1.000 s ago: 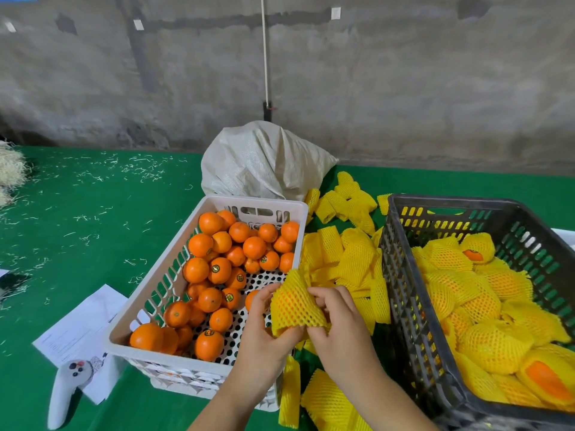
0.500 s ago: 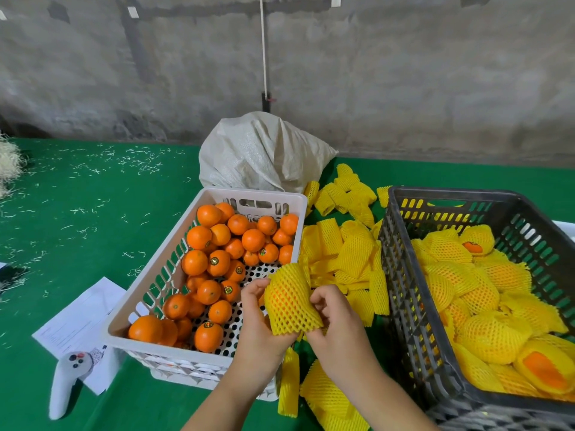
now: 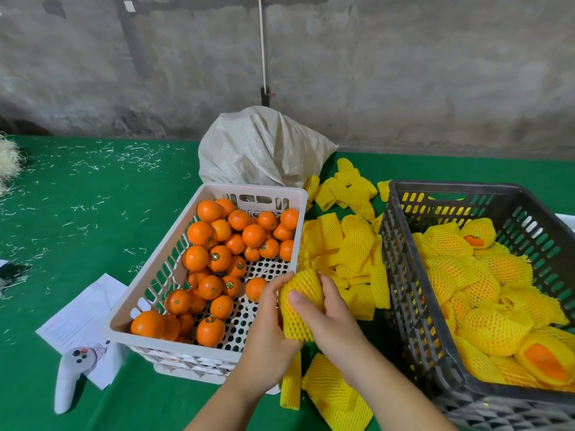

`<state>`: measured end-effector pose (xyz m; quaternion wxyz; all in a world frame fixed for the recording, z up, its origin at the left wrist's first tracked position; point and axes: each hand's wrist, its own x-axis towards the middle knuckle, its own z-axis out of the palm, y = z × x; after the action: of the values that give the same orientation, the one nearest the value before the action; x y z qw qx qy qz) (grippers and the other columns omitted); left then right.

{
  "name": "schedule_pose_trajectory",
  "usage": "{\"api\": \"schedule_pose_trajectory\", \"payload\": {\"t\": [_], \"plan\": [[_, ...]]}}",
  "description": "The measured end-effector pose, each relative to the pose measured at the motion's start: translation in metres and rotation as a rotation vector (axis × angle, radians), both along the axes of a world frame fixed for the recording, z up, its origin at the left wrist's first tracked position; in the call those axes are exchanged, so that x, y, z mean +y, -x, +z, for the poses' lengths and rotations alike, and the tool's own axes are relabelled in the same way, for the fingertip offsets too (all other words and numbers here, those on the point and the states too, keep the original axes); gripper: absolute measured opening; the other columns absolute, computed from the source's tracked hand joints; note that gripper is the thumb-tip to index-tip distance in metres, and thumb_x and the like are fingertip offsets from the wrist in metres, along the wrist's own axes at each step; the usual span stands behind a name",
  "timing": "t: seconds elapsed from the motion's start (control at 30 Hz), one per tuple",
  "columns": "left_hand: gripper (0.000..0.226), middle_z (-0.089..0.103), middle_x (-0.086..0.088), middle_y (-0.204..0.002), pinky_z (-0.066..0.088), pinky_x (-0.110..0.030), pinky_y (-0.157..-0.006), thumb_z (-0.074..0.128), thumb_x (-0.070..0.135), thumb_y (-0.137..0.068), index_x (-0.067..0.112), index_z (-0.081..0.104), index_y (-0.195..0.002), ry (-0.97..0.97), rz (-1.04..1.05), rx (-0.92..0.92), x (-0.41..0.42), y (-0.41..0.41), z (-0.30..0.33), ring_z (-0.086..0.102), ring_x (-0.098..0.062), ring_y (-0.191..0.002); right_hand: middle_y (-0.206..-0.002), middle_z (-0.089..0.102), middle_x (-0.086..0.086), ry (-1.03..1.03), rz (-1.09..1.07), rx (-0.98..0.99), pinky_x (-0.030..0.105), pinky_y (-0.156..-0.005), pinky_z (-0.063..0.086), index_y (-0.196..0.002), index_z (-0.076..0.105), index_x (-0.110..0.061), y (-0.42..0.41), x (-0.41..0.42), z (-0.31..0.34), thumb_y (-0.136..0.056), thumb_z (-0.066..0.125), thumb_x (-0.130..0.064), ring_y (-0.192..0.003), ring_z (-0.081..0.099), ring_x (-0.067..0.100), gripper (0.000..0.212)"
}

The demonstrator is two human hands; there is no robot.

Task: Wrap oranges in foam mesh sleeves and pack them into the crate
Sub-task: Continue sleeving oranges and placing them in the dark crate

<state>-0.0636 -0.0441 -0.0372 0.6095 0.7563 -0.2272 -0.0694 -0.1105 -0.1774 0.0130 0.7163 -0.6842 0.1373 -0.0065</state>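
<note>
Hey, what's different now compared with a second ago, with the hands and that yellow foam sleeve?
Both hands have kept hold of the foam sleeve and worked it further. The right hand has shifted so its thumb now presses across the sleeve's front, while the left hand cups it from the left. The white crate of oranges, the dark crate of wrapped fruit and the loose sleeves lie as before.

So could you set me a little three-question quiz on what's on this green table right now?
1. True or false: the dark plastic crate holds bare, unwrapped oranges only.
2. What do the left hand and right hand hold together: A a yellow foam mesh sleeve, B a sheet of paper, C a white sack?
3. Fill in: the loose oranges lie in the ___ plastic basket.

Key: 1 false; 2 A; 3 white.
</note>
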Motion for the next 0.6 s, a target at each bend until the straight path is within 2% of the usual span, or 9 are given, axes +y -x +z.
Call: {"api": "schedule_pose_trajectory", "payload": {"t": [0.07, 0.13, 0.17, 0.2, 0.3, 0.37, 0.43, 0.53, 0.6], "plan": [[0.091, 0.057, 0.014, -0.135, 0.056, -0.033, -0.095, 0.075, -0.005, -0.075, 0.046, 0.044, -0.144, -0.037, 0.000, -0.047, -0.001, 0.003, 0.003, 0.061, -0.011, -0.124, -0.118, 0.068, -0.015, 0.021, -0.065, -0.006, 0.033, -0.088, 0.061, -0.130, 0.052, -0.046, -0.005, 0.006, -0.002, -0.081, 0.078, -0.049, -0.106, 0.069, 0.004, 0.055], [0.085, 0.053, 0.017, -0.140, 0.051, -0.023, -0.100, 0.073, 0.009, -0.072, 0.045, 0.046, -0.144, -0.028, -0.008, -0.066, -0.002, 0.005, 0.006, 0.055, -0.007, -0.132, -0.108, 0.072, -0.014, -0.016, -0.115, -0.017, 0.030, -0.081, 0.062, -0.120, 0.059, -0.046, -0.007, 0.005, -0.004, -0.085, 0.080, -0.037, -0.098, 0.071, 0.003, 0.042], [0.083, 0.052, 0.018, -0.142, 0.049, -0.018, -0.100, 0.071, 0.016, -0.071, 0.044, 0.046, -0.145, -0.026, -0.022, -0.082, -0.003, 0.006, 0.007, 0.053, -0.006, -0.134, -0.104, 0.072, -0.014, -0.024, -0.128, -0.006, 0.027, -0.077, 0.061, -0.115, 0.061, -0.047, -0.006, 0.004, -0.004, -0.084, 0.080, -0.036, -0.095, 0.071, 0.003, 0.038], [0.082, 0.051, 0.018, -0.143, 0.047, -0.015, -0.100, 0.071, 0.019, -0.072, 0.044, 0.046, -0.146, -0.040, -0.040, -0.106, -0.004, 0.007, 0.008, 0.053, -0.006, -0.135, -0.104, 0.072, -0.016, -0.034, -0.142, 0.011, 0.025, -0.075, 0.061, -0.113, 0.062, -0.049, -0.005, 0.002, -0.003, -0.081, 0.080, -0.040, -0.095, 0.071, 0.002, 0.038], [0.089, 0.045, 0.022, -0.148, 0.048, -0.011, -0.093, 0.077, 0.016, -0.074, 0.047, 0.040, -0.149, -0.126, -0.085, -0.185, -0.006, 0.007, 0.004, 0.053, -0.002, -0.133, -0.119, 0.069, -0.018, -0.059, -0.146, 0.065, 0.025, -0.081, 0.060, -0.126, 0.059, -0.048, -0.002, -0.005, -0.004, -0.064, 0.079, -0.063, -0.104, 0.069, 0.001, 0.067], [0.092, 0.044, 0.021, -0.150, 0.050, -0.014, -0.092, 0.082, 0.019, -0.075, 0.046, 0.039, -0.150, -0.165, -0.125, -0.211, -0.006, 0.008, 0.002, 0.053, -0.001, -0.133, -0.114, 0.073, -0.017, -0.073, -0.095, 0.109, 0.024, -0.078, 0.060, -0.116, 0.062, -0.049, -0.001, -0.015, -0.002, -0.057, 0.080, -0.068, -0.100, 0.071, 0.001, 0.064], [0.096, 0.045, 0.023, -0.152, 0.050, -0.017, -0.095, 0.083, 0.022, -0.074, 0.047, 0.035, -0.153, -0.197, -0.192, -0.197, -0.006, 0.007, 0.001, 0.053, 0.000, -0.134, -0.108, 0.076, -0.008, -0.092, -0.032, 0.190, 0.035, -0.083, 0.061, -0.109, 0.064, -0.044, 0.001, -0.027, 0.000, -0.053, 0.081, -0.069, -0.099, 0.073, 0.012, 0.064], [0.113, 0.043, 0.033, -0.154, 0.058, -0.028, -0.086, 0.085, 0.026, -0.076, 0.055, 0.015, -0.160, -0.240, -0.251, -0.112, -0.003, 0.006, 0.001, 0.064, 0.002, -0.119, -0.103, 0.078, -0.008, -0.129, -0.071, 0.215, 0.040, -0.086, 0.061, -0.106, 0.067, -0.045, 0.003, -0.033, -0.005, -0.052, 0.081, -0.070, -0.098, 0.074, 0.015, 0.061], [0.125, 0.035, 0.036, -0.159, 0.056, -0.023, -0.081, 0.085, 0.025, -0.077, 0.054, -0.001, -0.162, -0.239, -0.249, -0.088, -0.001, 0.005, 0.000, 0.065, 0.003, -0.115, -0.105, 0.077, -0.010, -0.179, -0.152, 0.189, 0.040, -0.090, 0.060, -0.111, 0.070, -0.042, 0.004, -0.026, -0.008, -0.056, 0.080, -0.067, -0.099, 0.074, 0.012, 0.061]]}}
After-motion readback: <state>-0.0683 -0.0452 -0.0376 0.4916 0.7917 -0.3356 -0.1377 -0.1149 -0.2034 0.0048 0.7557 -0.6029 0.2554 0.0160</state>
